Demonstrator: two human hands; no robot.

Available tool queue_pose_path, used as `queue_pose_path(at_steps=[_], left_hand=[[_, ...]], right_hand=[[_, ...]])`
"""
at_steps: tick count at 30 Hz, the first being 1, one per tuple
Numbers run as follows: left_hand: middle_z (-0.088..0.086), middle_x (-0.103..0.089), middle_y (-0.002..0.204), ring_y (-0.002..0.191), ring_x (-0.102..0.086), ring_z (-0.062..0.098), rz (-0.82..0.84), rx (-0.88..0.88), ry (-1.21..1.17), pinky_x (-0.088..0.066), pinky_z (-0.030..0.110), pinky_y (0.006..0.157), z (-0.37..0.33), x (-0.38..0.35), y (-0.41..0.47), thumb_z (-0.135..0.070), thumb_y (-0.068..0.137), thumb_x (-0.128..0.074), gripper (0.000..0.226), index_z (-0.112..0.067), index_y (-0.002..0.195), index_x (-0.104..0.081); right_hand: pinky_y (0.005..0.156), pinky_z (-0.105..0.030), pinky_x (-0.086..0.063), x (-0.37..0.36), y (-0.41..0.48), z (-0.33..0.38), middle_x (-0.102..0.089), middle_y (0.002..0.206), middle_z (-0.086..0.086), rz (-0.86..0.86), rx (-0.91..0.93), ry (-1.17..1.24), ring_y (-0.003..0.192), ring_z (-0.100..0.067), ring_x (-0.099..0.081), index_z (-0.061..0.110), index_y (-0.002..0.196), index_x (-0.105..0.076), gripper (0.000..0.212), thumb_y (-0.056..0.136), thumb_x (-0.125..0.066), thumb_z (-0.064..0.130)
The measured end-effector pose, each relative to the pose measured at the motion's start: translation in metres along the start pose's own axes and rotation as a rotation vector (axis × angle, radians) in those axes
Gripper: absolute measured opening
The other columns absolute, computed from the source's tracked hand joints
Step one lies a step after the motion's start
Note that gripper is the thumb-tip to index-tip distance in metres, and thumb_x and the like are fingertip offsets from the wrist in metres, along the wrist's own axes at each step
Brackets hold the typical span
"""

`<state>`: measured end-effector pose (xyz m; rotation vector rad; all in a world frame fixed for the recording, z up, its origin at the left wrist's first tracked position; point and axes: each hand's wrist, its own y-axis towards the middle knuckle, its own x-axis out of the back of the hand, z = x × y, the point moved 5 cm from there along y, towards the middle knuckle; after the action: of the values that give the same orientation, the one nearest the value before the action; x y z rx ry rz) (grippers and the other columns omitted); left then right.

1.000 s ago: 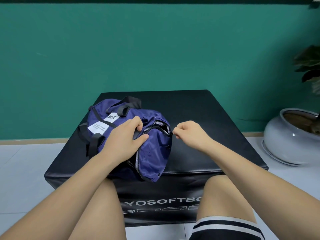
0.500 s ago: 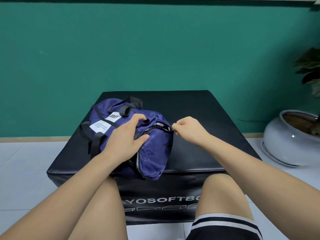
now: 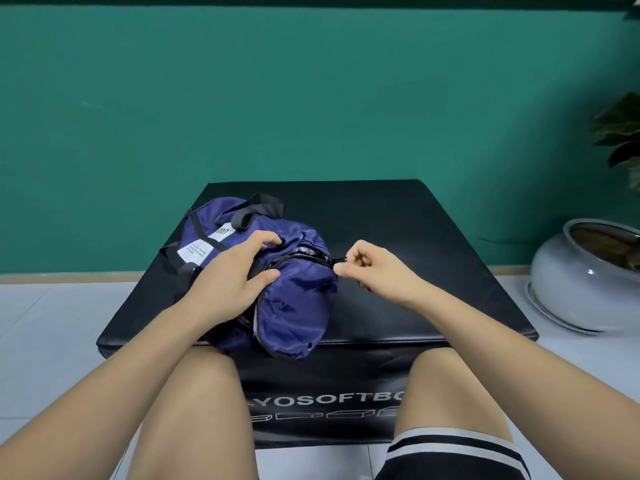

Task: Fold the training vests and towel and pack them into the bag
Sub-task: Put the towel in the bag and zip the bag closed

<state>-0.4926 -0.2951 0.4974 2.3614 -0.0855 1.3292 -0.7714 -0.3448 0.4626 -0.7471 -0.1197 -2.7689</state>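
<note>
Here we are at the centre of the frame, and the blue bag [image 3: 298, 306] sits on the black box [image 3: 433, 244], its long axis running from the upper left down toward the near edge, handles and white labels at the far end. No vests and no towel in sight anywhere on the box, so by my reading they're already inside and this is the closing stage. The left hand [image 3: 232, 285] is clamped on top of the bag, fingers curled over the cloth on the far side of the zip [image 3: 298, 259] and thumb pressing on the near side, pinning it down. Over to the right, the right hand [image 3: 377, 271] has thumb and forefinger pinched tight on the small black zip pull [image 3: 338, 260], the other fingers tucked in. And here's what matters: the pull sits right at the bag's right-hand end, touching those fingertips, and the zip track runs away from it leftward across the top toward the left hand. A short dark gap with something pale inside shows just left of the pull. Whether the pull has reached the end of its track, I can't tell. The right hand is plainly the one on the job; the left is the anchor. A grey pot [image 3: 581, 285] stands on the floor at far right.
</note>
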Motion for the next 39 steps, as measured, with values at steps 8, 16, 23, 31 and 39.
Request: queue_pose_path(at_steps=[8, 16, 23, 31, 39], left_hand=[[-0.022, -0.058, 0.140, 0.132, -0.056, 0.012, 0.018, -0.052, 0.115, -0.048, 0.044, 0.106, -0.004, 0.001, 0.005, -0.040, 0.100, -0.069, 0.048, -0.044, 0.141, -0.043], [0.001, -0.045, 0.142, 0.128, -0.045, 0.029, -0.152, -0.287, 0.504, -0.037, 0.048, 0.098, -0.049, 0.001, 0.014, -0.028, 0.083, -0.077, 0.058, -0.030, 0.137, -0.056], [0.001, -0.054, 0.118, 0.107, -0.050, 0.029, -0.053, -0.470, 0.758, -0.037, 0.042, 0.086, -0.089, -0.029, 0.044, -0.014, 0.079, -0.069, 0.036, -0.025, 0.113, -0.066], [-0.002, -0.055, 0.101, 0.098, -0.049, 0.024, 0.063, -0.552, 0.957, -0.032, 0.039, 0.081, -0.101, -0.073, 0.075, -0.047, 0.090, -0.071, 0.028, -0.024, 0.101, -0.060], [0.000, -0.050, 0.080, 0.074, -0.047, 0.024, 0.035, -0.792, 0.932, -0.031, 0.038, 0.063, -0.098, -0.083, 0.070, -0.013, 0.087, -0.073, 0.012, -0.018, 0.088, -0.062]], right_hand=[[0.082, -0.016, -0.049, -0.028, 0.012, -0.033, -0.066, 0.100, 0.012, -0.246, 0.183, -0.139, 0.088, -0.010, -0.063, 0.034, 0.114, -0.070, 0.027, 0.090, -0.081, 0.029], [0.077, -0.029, -0.049, -0.034, 0.015, -0.041, -0.056, 0.096, 0.010, -0.308, 0.383, -0.332, 0.084, -0.011, -0.057, 0.026, 0.111, -0.068, 0.023, 0.100, -0.065, 0.006], [0.076, -0.039, -0.051, -0.030, 0.012, -0.032, -0.051, 0.099, 0.010, -0.309, 0.499, -0.472, 0.091, -0.015, -0.050, 0.022, 0.111, -0.066, 0.016, 0.108, -0.058, 0.036], [0.069, -0.044, -0.048, -0.025, 0.009, -0.020, -0.044, 0.094, 0.010, -0.292, 0.523, -0.559, 0.086, -0.018, -0.040, 0.021, 0.105, -0.059, 0.012, 0.110, -0.052, 0.029], [0.071, -0.045, -0.048, -0.019, 0.015, -0.022, -0.047, 0.092, 0.009, -0.216, 0.470, -0.502, 0.086, -0.019, -0.040, 0.023, 0.092, -0.058, 0.016, 0.107, -0.052, 0.020]])
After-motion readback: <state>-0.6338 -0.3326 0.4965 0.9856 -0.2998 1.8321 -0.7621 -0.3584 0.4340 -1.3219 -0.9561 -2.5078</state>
